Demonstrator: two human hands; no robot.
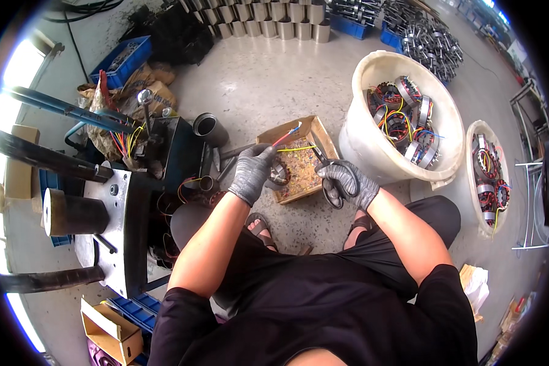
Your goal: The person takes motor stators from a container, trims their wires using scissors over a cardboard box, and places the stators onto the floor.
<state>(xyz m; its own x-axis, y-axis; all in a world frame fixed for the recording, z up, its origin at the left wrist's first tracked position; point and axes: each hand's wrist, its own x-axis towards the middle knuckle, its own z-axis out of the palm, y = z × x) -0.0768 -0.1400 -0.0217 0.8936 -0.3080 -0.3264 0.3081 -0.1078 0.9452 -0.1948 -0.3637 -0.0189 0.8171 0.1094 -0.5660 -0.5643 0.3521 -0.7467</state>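
My left hand (252,173), in a grey glove, is closed on the lead wires of a wound motor stator (279,174). The stator hangs just beside the palm, partly hidden by the hand. From the fingers a red and blue wire (288,135) points up and right, and a yellow wire (297,148) runs toward my right hand. My right hand (349,183), gloved too, is wrapped round dark-handled scissors (319,156), their tips close to the yellow wire's end. Below both hands stands a cardboard box (323,135) scattered inside with small coloured clippings.
Right of the box, a large white tub (354,131) holds several wired stators; a second tub (471,183) stands farther right. At left is a machine with a metal plate (117,226). A dark metal cylinder (210,129) stands near the box. Metal sleeves (268,28) are stacked behind.
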